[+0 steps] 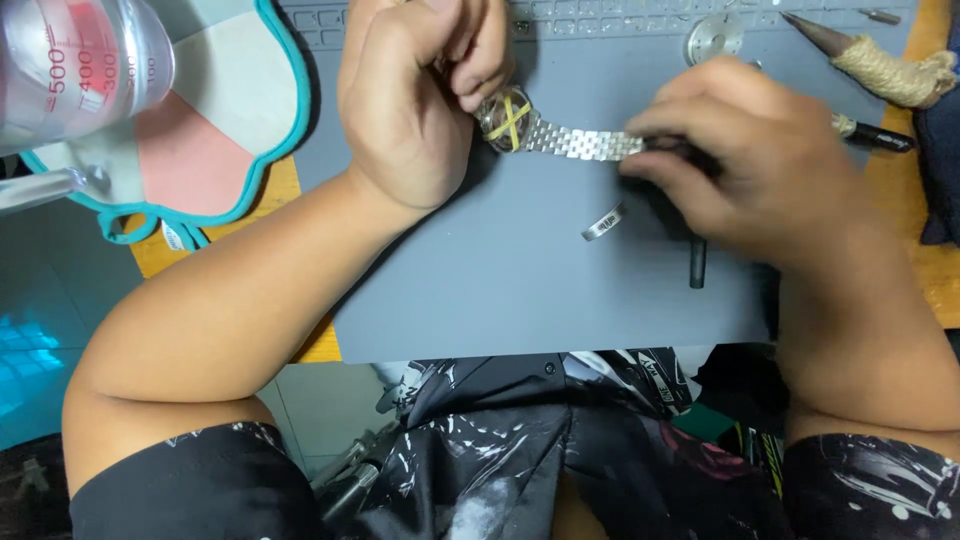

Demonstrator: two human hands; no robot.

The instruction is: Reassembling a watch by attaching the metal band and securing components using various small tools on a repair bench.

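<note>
Clothing: a dark patterned shirt [520, 440] fills the nearest edge of the view, with both bare forearms reaching forward over it.
Work surface: a grey mat [520, 290] lies on the wooden desk [290, 185], whose surface shows at the mat's left and right sides.
Small parts: a short metal ring piece [603, 222] lies on the mat just below the bracelet; a dark cylindrical rod [697, 265] lies near the right hand, partly hidden under it.
Right hand: the right hand [745, 165] is blurred, fingers curled and closed on the free end of the bracelet.
Watch: the wristwatch [508, 120], a round case with yellow crossed bands over it, sits over the upper middle of the mat; its silver link bracelet [580, 142] stretches rightward between the two hands.
Left hand: the left hand [420, 85] has its fingers bent together, pinching the watch case from the left.
Far left: a teal-edged pad [215, 130] with pink and pale panels, and a clear measuring cup [75, 60] with red markings.
Far edge: a round metal disc [714, 36], a black pen [878, 137] and a pointed tool wrapped in twine [885, 68].
</note>
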